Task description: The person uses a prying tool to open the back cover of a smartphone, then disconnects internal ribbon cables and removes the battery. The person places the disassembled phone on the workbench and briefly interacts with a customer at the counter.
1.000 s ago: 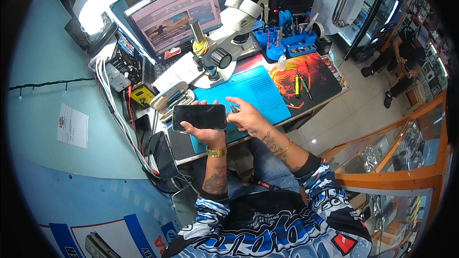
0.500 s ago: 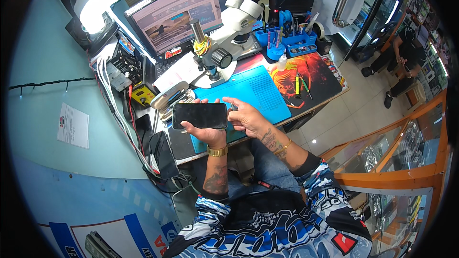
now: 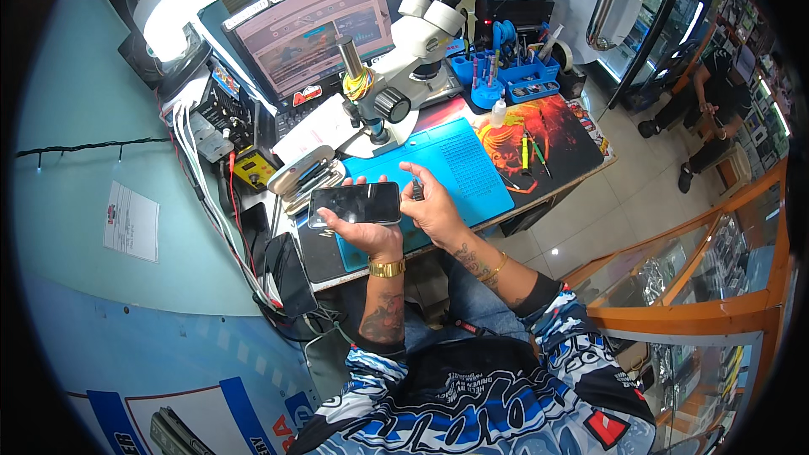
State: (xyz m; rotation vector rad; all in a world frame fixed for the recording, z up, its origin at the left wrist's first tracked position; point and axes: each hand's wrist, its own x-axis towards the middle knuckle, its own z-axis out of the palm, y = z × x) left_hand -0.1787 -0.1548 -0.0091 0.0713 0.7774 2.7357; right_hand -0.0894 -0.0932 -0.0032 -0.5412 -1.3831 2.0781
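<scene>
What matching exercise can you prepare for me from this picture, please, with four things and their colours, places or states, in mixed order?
1. phone
2. lamp
3. mat with grid
4. microscope

A. blue, lying flat
B. white and black, top middle of the picture
C. held in the left hand
D. lit, at the upper left

Pairs: 1-C, 2-D, 3-A, 4-B.

- The head view looks steeply down at the blue mat (image 3: 462,162) from the left of two head-worn cameras.
- It faces forward, with the wearer's shirt (image 3: 484,383) nearer than the mat, the microscope (image 3: 425,32) and monitor (image 3: 308,42) beyond.
- It is fairly near: the left hand (image 3: 371,238) and right hand (image 3: 434,212) show clearly by the mat.
- Its wide fisheye reaches the wall (image 3: 84,147) left of the mat and the glass counter (image 3: 735,301) right.
</scene>
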